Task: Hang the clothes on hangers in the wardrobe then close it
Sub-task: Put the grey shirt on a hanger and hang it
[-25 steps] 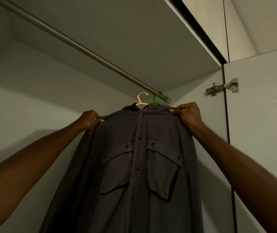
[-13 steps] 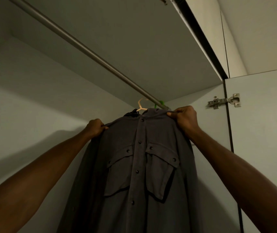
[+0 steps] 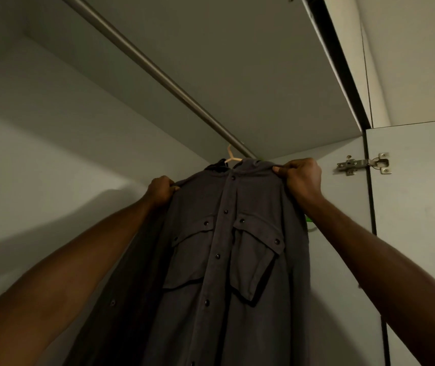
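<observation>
You are pinching the dark shirt (image 3: 227, 260) at both shoulders: your left hand (image 3: 161, 191) is gripping the left shoulder seam, and your right hand (image 3: 302, 178) is clamping the cloth on the right, beside the collar. The shirt is hanging between your hands, near the right end of the rail (image 3: 158, 75), inside the wardrobe. Just behind the collar, the hook of a pale hanger (image 3: 230, 157) is showing; I cannot tell if it is sitting on the rail. If you are letting go now, the shirt may be sliding off or pulling the hook down. Something green (image 3: 310, 220) is showing behind your right wrist, and the sleeve could be catching there. The door with the hinge (image 3: 363, 163) is standing open on the right; a loose sleeve may be getting trapped there.
</observation>
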`<state>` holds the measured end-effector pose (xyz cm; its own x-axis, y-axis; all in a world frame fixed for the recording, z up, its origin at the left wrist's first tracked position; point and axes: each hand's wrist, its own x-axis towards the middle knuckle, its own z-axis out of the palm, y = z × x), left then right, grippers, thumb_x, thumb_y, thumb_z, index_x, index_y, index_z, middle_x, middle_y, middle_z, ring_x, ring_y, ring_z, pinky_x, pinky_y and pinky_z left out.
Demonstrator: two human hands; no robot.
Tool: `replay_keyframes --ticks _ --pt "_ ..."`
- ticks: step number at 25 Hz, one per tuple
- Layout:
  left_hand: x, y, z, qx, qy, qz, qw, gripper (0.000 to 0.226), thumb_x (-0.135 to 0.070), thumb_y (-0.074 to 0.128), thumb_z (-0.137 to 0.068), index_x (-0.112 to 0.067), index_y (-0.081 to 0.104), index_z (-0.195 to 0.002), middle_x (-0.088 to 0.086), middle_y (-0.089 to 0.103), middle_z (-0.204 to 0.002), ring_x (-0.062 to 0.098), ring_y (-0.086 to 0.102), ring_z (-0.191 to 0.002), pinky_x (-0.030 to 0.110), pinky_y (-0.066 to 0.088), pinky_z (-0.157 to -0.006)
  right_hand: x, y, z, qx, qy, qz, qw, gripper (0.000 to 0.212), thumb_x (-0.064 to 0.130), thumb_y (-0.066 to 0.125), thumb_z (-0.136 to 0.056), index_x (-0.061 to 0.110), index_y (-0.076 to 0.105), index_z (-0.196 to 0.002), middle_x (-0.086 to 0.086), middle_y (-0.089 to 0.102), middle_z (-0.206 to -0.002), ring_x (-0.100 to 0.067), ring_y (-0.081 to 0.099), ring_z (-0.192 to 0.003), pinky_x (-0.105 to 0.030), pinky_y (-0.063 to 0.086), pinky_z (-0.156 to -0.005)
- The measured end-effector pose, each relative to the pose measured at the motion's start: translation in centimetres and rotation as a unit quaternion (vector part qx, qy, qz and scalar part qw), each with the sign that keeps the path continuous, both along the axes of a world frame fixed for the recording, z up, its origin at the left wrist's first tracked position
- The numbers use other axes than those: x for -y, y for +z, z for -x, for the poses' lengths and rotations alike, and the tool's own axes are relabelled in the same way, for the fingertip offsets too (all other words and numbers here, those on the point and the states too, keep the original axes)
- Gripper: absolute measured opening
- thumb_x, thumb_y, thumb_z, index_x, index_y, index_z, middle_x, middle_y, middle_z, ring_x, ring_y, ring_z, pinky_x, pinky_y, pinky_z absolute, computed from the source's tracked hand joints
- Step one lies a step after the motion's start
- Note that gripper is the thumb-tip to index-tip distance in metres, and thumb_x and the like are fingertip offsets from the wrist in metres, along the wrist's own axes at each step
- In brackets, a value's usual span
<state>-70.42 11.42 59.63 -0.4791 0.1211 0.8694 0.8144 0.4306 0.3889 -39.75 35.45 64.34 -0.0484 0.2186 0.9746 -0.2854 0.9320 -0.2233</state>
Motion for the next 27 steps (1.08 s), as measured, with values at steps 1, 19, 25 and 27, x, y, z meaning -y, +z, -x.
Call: replay_keyframes --ticks 1,19,25,27 --pt "-0.4 0.0 0.3 0.006 0.001 0.002 1.0 0.04 -0.027 0.06 -0.101 0.007 0.066 -0.081 0.027 0.07 -0.097 0.038 0.066 -0.096 0.037 0.047 -0.074 0.2 -0.3 -0.3 -0.003 -0.003 -0.005 1.0 0.024 0.033 0.083 -0.076 0.014 0.076 -0.066 0.0 0.068 -0.061 -0.019 0.065 -0.065 -0.038 0.056 -0.065" --pt "-3.1 -1.3 -0.4 -0.018 0.055 -0.038 0.998 0.033 -0.015 0.062 -0.093 -0.008 0.052 -0.063 0.003 0.052 -0.061 0.023 0.056 -0.061 0.027 0.035 -0.05 1.7 -4.4 -2.0 0.003 -0.025 0.006 1.0 0.037 0.032 0.07 -0.093 0.004 0.07 -0.069 -0.009 0.068 -0.067 -0.024 0.064 -0.065 -0.042 0.055 -0.066" --pt "-3.1 -0.4 -1.6 -0.009 0.172 0.002 0.985 0.013 -0.015 0.06 -0.097 -0.008 0.071 -0.098 0.012 0.069 -0.097 0.029 0.066 -0.085 0.034 0.05 -0.068 0.7 -4.7 -3.1 0.101 0.042 0.011 0.994 0.047 0.034 0.054 -0.104 -0.005 0.066 -0.081 -0.02 0.067 -0.077 -0.029 0.062 -0.068 -0.039 0.052 -0.067" --pt "-3.3 0.2 -1.2 0.01 0.154 -0.016 0.988 0.014 -0.009 0.058 -0.096 -0.004 0.071 -0.1 0.016 0.069 -0.102 0.031 0.066 -0.086 0.035 0.052 -0.068 0.2 -5.5 -3.4 0.138 0.014 -0.009 0.99 0.037 0.033 0.056 -0.103 0.001 0.072 -0.092 -0.017 0.073 -0.088 -0.03 0.07 -0.081 -0.046 0.059 -0.079"
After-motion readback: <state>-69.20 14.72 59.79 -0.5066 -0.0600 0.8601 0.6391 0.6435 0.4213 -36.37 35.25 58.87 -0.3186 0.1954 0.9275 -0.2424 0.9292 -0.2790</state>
